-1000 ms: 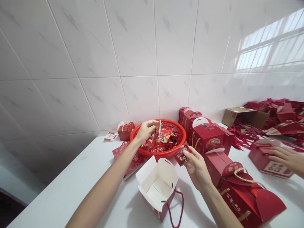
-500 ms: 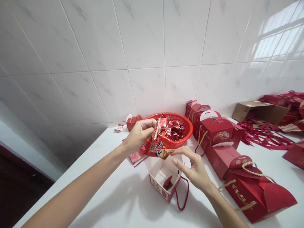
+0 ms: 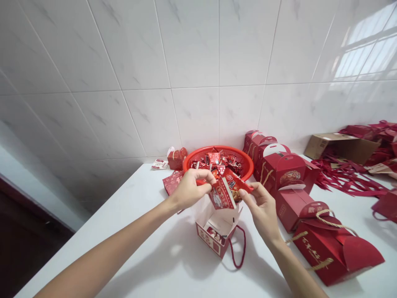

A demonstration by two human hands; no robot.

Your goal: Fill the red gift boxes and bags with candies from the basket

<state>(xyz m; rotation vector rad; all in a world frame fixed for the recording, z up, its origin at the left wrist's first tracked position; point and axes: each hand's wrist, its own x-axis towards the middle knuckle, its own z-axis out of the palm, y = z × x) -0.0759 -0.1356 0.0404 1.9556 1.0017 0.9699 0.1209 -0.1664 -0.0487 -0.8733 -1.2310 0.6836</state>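
Note:
My left hand [image 3: 191, 189] pinches a small flat red packet [image 3: 222, 196] with a white edge and a printed picture. Between the thumb and fingers of my right hand [image 3: 262, 207] is the corner of a red snack packet [image 3: 231, 178] with dark lettering, partly behind the flat packet. Both packets are held above an open white-lined gift box [image 3: 208, 243] with a dark red cord handle [image 3: 243, 248]. Inside the box lies a dark red item with white print [image 3: 217, 235]. Behind my hands stands a red plastic basket [image 3: 249, 167] full of small red wrapped packets.
Closed red gift boxes [image 3: 336, 250] form a row on the right. Farther right are red ribbons [image 3: 344, 182] and an open cardboard carton [image 3: 338, 145]. A small red box [image 3: 176, 159] and a printed card [image 3: 159, 164] sit by the tiled wall [image 3: 195, 120].
My right hand has closed on the snack packet's corner. The two packets have turned and fanned apart, shifting right. The item in the gift box looks different, with white print showing.

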